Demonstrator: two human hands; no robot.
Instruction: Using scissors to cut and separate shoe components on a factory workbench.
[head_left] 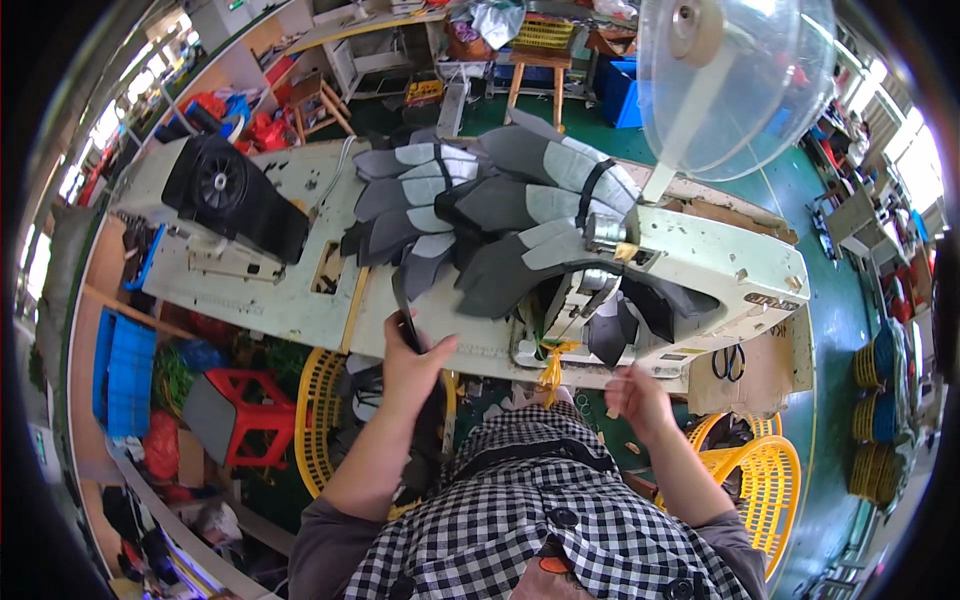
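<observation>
My left hand (pixel 412 368) grips a dark grey shoe-upper-like piece (pixel 404 300), seen nearly edge-on, over the front of the worktable. My right hand (pixel 642 402) is closed at the table's front edge, just below the sewing machine (pixel 720 265); whatever its fingers hold is hidden. A dark grey flat piece (pixel 612 335) hangs by the needle end of the machine, above the right hand. Behind both hands lie piled bundles of similar grey pieces (pixel 500 280) with pale grey parts, some bound with black bands (pixel 597 185). A yellow cloth strip (pixel 551 372) is tied at the machine's front.
A second machine head with a black wheel (pixel 218 182) stands at the left. Scissors (pixel 729 363) lie on cardboard at the right. Yellow baskets (pixel 318 420) flank me, with a red-and-grey stool (pixel 245 415) farther left. A clear round fan or shield (pixel 740 80) rises behind the machine.
</observation>
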